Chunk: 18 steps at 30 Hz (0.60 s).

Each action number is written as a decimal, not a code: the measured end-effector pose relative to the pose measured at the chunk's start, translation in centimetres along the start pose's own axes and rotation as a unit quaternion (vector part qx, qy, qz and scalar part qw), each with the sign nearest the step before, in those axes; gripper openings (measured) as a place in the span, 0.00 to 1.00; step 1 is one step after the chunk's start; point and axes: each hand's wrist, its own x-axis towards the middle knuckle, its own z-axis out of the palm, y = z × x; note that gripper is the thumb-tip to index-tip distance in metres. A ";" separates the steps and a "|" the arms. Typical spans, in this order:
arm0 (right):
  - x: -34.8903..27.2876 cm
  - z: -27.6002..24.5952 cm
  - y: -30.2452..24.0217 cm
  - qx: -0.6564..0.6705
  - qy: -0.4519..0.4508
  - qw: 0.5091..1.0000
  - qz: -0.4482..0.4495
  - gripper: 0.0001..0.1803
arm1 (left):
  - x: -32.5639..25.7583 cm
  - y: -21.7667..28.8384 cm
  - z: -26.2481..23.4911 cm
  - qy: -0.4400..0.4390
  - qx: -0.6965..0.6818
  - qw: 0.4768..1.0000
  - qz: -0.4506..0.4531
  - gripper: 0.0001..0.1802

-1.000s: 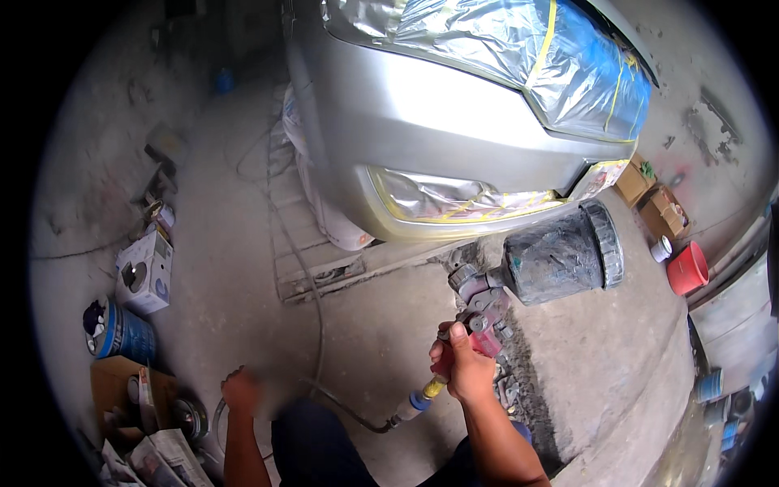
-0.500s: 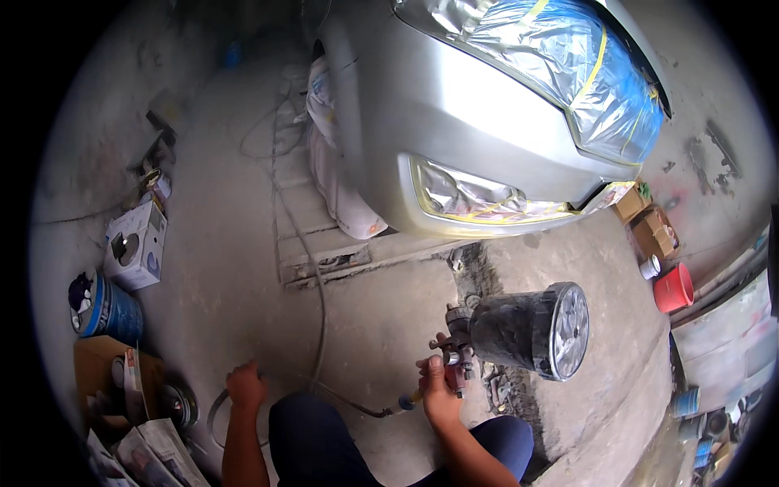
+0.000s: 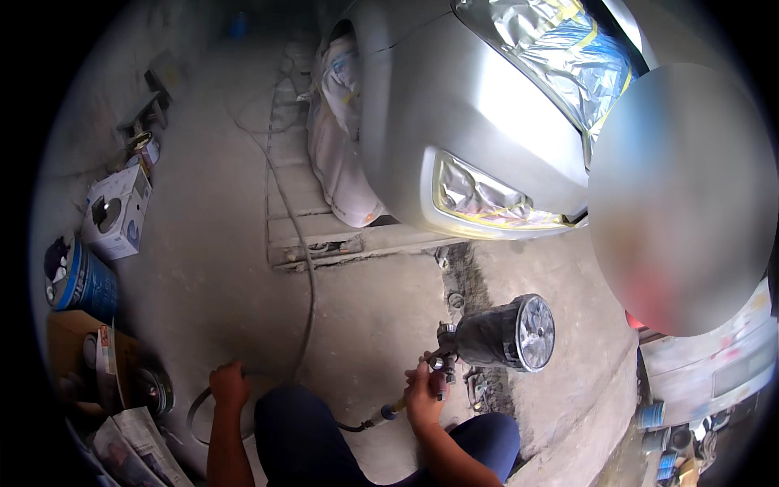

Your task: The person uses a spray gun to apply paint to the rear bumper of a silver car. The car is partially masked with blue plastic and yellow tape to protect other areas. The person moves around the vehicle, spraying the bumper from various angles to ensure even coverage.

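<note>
My right hand (image 3: 423, 399) grips a spray gun (image 3: 441, 357) by its handle. The gun lies tipped sideways, with its large dark paint cup (image 3: 491, 333) pointing right and its round lid facing me. An air hose (image 3: 307, 304) joins the gun's handle and runs over the floor. My left hand (image 3: 230, 384) is closed around part of this hose, left of my knee; the fingers' far side is hidden. Beyond my hands stands a silver-grey car bumper (image 3: 406, 138). Its lower opening (image 3: 479, 195) and headlight area (image 3: 560, 61) are covered with shiny film and yellow tape.
A wooden pallet (image 3: 286, 235) lies under the draped wheel (image 3: 337, 166). Along the left wall stand a white box (image 3: 118, 211), a blue bucket (image 3: 89, 280) and an open carton (image 3: 61, 345). Several cans (image 3: 651, 415) stand at lower right. A blurred patch hides the right side.
The view has shifted, so the bumper sits further right and floor items further left. Both hands keep their hold; the spray gun and its cup appear slightly further left.
</note>
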 end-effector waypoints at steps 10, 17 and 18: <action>1.8 5.1 -3.6 0.025 -0.139 0.986 -0.085 0.23 | -0.1 -3.4 1.9 0.043 -0.012 0.999 -0.025 0.10; 2.4 -0.8 1.4 -0.038 0.035 0.998 -0.046 0.24 | 0.4 -1.9 4.8 -0.002 -0.014 0.999 0.033 0.09; 2.7 -1.6 2.1 -0.043 0.061 0.996 -0.048 0.22 | 0.4 -1.4 5.3 -0.029 -0.007 0.999 0.031 0.10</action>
